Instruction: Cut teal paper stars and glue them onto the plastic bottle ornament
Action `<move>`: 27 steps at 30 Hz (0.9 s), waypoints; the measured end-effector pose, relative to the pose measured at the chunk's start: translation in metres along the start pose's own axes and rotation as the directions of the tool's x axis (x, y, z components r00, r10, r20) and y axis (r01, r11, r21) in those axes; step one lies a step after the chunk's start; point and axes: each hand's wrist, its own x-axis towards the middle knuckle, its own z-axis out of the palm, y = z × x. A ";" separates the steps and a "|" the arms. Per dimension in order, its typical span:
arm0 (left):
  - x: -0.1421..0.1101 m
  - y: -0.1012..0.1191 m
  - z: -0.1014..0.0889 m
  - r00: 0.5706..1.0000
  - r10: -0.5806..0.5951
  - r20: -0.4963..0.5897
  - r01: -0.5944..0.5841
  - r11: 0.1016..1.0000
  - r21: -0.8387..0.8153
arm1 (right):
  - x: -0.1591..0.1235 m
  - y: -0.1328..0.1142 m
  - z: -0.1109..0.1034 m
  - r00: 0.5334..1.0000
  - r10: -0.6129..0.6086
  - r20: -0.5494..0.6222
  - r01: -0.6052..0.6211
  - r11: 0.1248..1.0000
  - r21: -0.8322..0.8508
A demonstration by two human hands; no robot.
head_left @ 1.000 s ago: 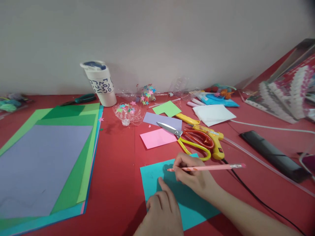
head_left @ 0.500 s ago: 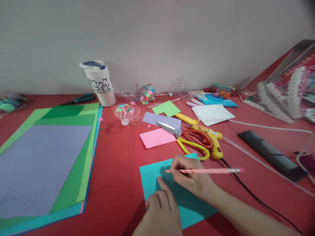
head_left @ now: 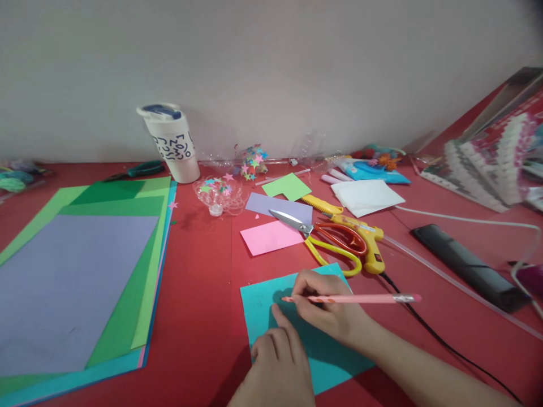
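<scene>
A turquoise sheet of paper lies on the red table with faint pencil marks near its upper left. My right hand is closed around a pink pencil, whose tip touches the sheet or hovers just over it. The pencil lies nearly level, its eraser end pointing right. My left hand rests on the sheet's lower left part, holding nothing; its index finger stretches toward the pencil tip and the other fingers are bent. Just beyond the sheet are scissors with one red and one yellow handle.
Behind the scissors lie pink paper, lilac paper and a yellow glue gun with a black cord. Stacked coloured sheets cover the left side. A white tumbler stands near the wall. A dark oblong device lies right.
My right hand and the pencil have shifted very slightly left and down on the sheet. My left hand stays in place.
</scene>
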 end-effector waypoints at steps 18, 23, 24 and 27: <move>0.001 -0.003 -0.001 1.000 0.011 -0.026 -0.011 1.000 -0.018 | 0.001 -0.003 -0.002 0.994 0.107 0.018 -0.108 0.983 0.148; 0.001 -0.003 -0.001 0.999 0.018 -0.039 -0.019 1.000 -0.005 | 0.005 -0.004 -0.007 0.972 0.231 -0.039 -0.205 0.919 0.338; 0.001 -0.004 -0.001 0.999 0.020 -0.041 -0.020 1.000 -0.004 | 0.006 -0.003 -0.009 0.966 0.252 -0.052 -0.215 0.901 0.377; 0.001 -0.004 -0.001 0.999 0.031 -0.039 -0.032 0.999 -0.012 | 0.010 -0.001 -0.012 0.958 0.281 -0.051 -0.226 0.857 0.464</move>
